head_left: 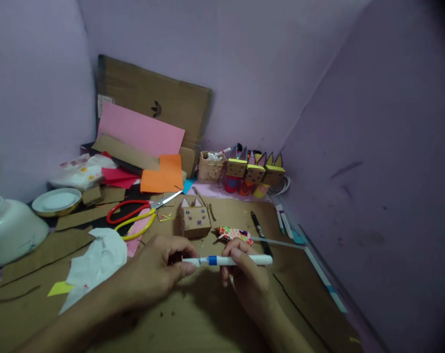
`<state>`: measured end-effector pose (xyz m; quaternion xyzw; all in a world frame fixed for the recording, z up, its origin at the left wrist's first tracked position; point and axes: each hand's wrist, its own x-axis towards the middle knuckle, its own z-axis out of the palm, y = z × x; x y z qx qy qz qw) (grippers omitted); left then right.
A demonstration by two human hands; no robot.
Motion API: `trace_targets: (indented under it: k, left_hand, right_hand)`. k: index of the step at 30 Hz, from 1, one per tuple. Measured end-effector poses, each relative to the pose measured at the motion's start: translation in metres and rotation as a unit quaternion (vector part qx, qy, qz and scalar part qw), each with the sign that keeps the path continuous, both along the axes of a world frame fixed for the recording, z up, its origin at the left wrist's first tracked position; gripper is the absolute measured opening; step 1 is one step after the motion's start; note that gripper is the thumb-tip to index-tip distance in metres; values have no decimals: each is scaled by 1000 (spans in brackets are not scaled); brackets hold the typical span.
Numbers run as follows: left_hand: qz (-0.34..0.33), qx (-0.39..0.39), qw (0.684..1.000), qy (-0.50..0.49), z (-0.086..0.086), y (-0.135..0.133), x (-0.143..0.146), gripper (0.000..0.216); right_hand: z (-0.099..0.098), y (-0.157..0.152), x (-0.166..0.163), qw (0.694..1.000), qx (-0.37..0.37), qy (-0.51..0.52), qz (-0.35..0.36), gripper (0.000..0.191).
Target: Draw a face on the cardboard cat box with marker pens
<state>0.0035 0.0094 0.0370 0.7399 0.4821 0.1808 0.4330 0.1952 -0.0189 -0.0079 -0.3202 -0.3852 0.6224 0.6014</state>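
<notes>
My right hand (244, 269) is closed around a white marker (261, 260) with a blue band, held level with its narrow end toward the left. My left hand (167, 262) pinches a small white piece (190, 263) at that end; whether it is the marker's cap or a bit of paper, I cannot tell. Just beyond the hands stands a small cardboard box with a drawn face and pointed ears (196, 220). Behind my right hand lies a colourful patterned tube with a brown tip (234, 234), partly covered by my fingers.
Red-and-yellow-handled scissors (154, 211) lie open behind my left hand, near crumpled white tissue (97, 257). A black marker (259, 230) lies at right. Ear-topped figures (255, 172) and a basket (210, 169) stand by the wall. Orange paper (161, 176) lies at back left.
</notes>
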Motion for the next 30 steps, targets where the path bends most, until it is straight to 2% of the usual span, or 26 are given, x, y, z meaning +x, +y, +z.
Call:
trace_targets:
  k: [7, 10, 14, 19, 25, 28, 30]
  left_hand:
    - [4, -16, 999, -43, -3, 2, 1, 28]
    - [-3, -21, 999, -41, -3, -1, 2, 30]
    - [1, 40, 998, -41, -7, -7, 7, 28]
    - [4, 116, 989, -92, -17, -14, 10, 26]
    - [38, 140, 985, -89, -24, -16, 9, 24]
    - [61, 131, 987, -74, -27, -14, 8, 20]
    - [108, 120, 984, -70, -32, -10, 4, 16]
  right_hand:
    - [-2, -1, -1, 999, 6, -29, 30, 26]
    - [-5, -2, -4, 999, -14, -28, 25, 30]
    - [-6, -2, -12, 999, -36, 17, 12, 35]
    - [-10, -4, -19, 998, -34, 43, 13, 35]
    - [-20, -6, -19, 999, -6, 43, 28, 33]
    - [-16, -5, -18, 999, -28, 7, 27, 35]
    - [-10, -4, -17, 999, -39, 2, 37, 39]
